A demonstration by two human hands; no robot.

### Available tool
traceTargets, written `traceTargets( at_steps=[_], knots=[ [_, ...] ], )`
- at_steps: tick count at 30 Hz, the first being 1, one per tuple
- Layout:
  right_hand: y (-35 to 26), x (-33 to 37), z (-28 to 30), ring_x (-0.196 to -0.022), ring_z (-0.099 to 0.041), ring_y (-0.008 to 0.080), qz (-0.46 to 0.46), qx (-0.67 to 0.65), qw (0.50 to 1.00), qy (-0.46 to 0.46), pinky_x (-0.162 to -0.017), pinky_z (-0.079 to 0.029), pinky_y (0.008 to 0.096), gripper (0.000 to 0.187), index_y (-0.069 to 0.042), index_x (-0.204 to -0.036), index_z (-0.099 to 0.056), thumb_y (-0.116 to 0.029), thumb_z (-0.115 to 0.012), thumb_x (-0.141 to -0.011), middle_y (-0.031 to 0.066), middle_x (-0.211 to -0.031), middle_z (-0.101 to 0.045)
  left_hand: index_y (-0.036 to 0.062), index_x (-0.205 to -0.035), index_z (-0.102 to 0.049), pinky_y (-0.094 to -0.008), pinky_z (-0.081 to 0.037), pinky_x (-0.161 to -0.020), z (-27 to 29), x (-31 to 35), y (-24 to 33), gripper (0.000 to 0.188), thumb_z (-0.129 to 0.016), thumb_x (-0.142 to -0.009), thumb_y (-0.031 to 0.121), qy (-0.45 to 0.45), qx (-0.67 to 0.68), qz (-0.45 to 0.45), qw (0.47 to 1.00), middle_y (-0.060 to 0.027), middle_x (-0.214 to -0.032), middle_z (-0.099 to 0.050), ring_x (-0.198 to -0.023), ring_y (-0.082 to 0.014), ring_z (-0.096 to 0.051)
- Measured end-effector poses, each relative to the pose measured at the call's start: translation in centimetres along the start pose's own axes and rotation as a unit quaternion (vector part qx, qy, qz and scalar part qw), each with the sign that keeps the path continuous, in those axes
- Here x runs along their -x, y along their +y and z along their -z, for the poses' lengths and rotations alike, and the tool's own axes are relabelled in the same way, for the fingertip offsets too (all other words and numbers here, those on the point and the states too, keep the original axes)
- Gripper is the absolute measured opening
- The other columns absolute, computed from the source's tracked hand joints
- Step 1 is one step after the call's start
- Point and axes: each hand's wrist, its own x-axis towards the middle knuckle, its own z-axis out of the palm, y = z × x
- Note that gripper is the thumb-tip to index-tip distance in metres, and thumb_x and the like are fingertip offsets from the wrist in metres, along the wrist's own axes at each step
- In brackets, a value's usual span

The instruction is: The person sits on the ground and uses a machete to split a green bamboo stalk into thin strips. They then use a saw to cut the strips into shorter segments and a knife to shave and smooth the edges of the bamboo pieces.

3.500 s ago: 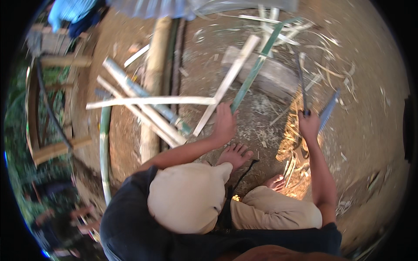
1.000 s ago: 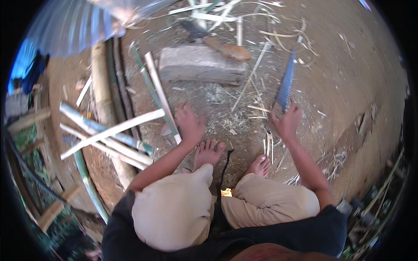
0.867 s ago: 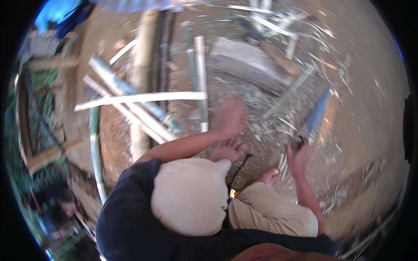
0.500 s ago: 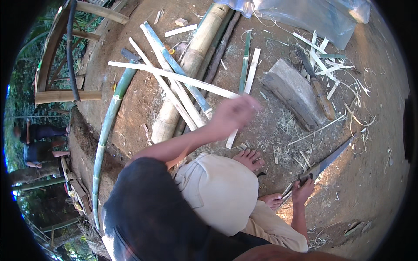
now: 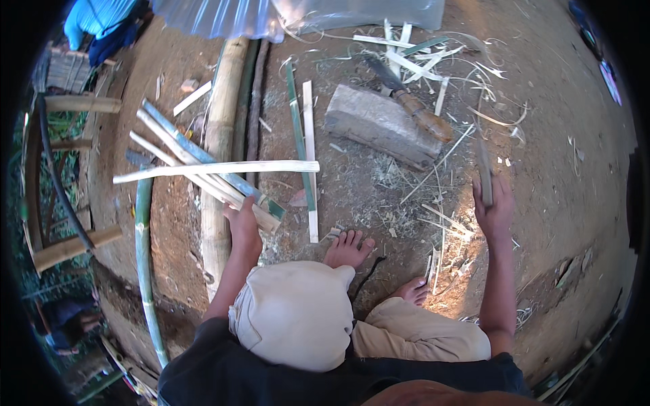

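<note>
My left hand (image 5: 242,222) is at the near ends of a small pile of split bamboo strips (image 5: 196,168), its fingers closed on a strip. The strips are pale inside and green-blue outside, and one pale strip (image 5: 223,170) lies crosswise on top. Out to the right, my right hand (image 5: 495,206) grips a large knife (image 5: 485,166). Its blade is seen nearly edge-on and points away from me; the handle is mostly hidden by the hand.
A wooden block (image 5: 372,125) holds a second knife with a wooden handle (image 5: 423,116). Thick bamboo poles (image 5: 220,135) lie at left, beside a long green pole (image 5: 144,250). Shavings (image 5: 420,64) and plastic sheeting (image 5: 359,13) lie beyond. A person in blue (image 5: 101,24) is far left.
My view has turned, so the scene sits further left. My left hand has come back from mid-air to the bamboo strips. The knife in my right hand has swung to point away from me.
</note>
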Motion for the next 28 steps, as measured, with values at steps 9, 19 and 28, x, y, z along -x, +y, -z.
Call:
traceTargets(
  at_steps=[9, 19, 28],
  knots=[
    [-8.4, -12.0, -8.3, -0.081, -0.068, 0.0199, 0.179, 0.133, 0.961, -0.162, -0.079, -0.05, 0.0369, 0.02, -0.009, -0.101, -0.063, -0.021, -0.063, -0.085, 0.0075, -0.094, -0.068, 0.0051, -0.153, -0.016, -0.0424, -0.037, -0.108, -0.6, 2.8, 4.3, 0.066, -0.051, -0.099, 0.019, -0.11, -0.076, 0.049, 0.99, -0.0169, -0.145, -0.041, -0.132, -0.0287, -0.044],
    [-7.7, -12.2, -14.0, -0.09, -0.059, 0.0316, 0.056, -0.076, 0.993, -0.077, -0.08, -0.046, 0.0459, 0.019, -0.004, -0.084, -0.065, -0.021, -0.062, -0.078, 0.0138, -0.086, -0.063, -0.0031, -0.115, -0.064, -0.0451, -0.051, -0.091, -6.7, 20.5, 10.5, 0.05, -0.063, -0.092, 0.041, -0.264, -0.323, -0.519, 0.746, -0.027, -0.111, -0.064, -0.102, -0.0392, -0.065],
    [-7.3, 0.0, 8.3, -0.099, -0.062, 0.0281, -0.207, -0.063, 0.916, -0.337, -0.086, -0.048, 0.0413, 0.021, -0.008, -0.096, -0.066, -0.02, -0.064, -0.08, 0.0118, -0.099, -0.065, 0.0001, -0.096, -0.07, -0.0486, -0.051, -0.073, -17.7, 25.9, 12.6, 0.031, -0.063, -0.085, 0.028, -0.425, -0.551, -0.316, 0.645, -0.0191, -0.086, -0.07, -0.079, -0.0398, -0.067]
  ],
)
